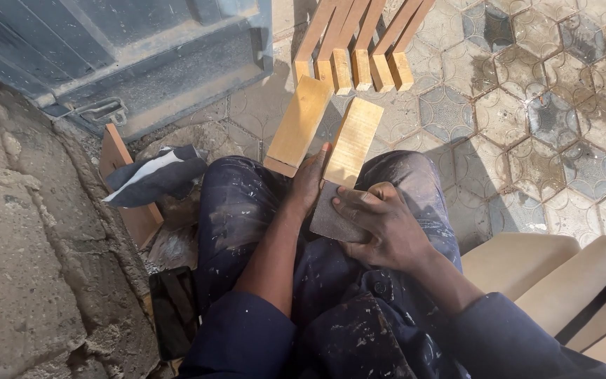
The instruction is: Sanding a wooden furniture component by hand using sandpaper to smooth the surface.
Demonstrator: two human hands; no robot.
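Observation:
I sit with two short wooden boards across my lap. My left hand (308, 181) grips the near end of the right board (353, 140) and steadies it between my knees. A grey sheet of sandpaper (331, 216) lies flat against that board's near end, pressed down by my right hand (380, 224). The second wooden board (299, 123) rests on my left thigh, just left of my left hand and touching nothing else that I can see.
Several wooden slats (355, 42) lean together on the patterned tile floor (527, 105) ahead. A grey metal door (142, 49) stands at the upper left, beside a rough concrete ledge (15, 245). A dark shoe (154, 179) and a wood scrap lie left; cream cushions (562, 281) sit right.

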